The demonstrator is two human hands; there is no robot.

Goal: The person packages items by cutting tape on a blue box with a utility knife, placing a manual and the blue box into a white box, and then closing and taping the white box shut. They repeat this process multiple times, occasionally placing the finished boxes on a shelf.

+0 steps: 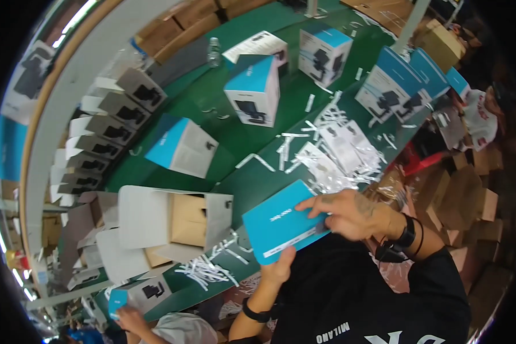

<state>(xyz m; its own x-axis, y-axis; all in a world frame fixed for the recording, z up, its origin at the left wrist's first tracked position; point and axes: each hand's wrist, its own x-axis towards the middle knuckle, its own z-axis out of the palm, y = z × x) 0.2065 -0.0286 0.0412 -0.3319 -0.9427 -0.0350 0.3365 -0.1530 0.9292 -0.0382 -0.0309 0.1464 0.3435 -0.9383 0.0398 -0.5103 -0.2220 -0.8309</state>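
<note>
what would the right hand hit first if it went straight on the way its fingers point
The right hand points left across the blue-faced box; beyond that, the open white carton likely comes first, though depth is unclear and the hand might pass above.

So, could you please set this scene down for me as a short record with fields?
Left hand: grips the blue-faced carton at its near edge, thumb on top
Right hand: on the same carton's blue face
Label: white strip along the near edge
To the left: open white carton, brown cardboard inside
Surface: green table with loose white paper strips
Far side: clear bottle
Lower left: co-worker's hand
</note>
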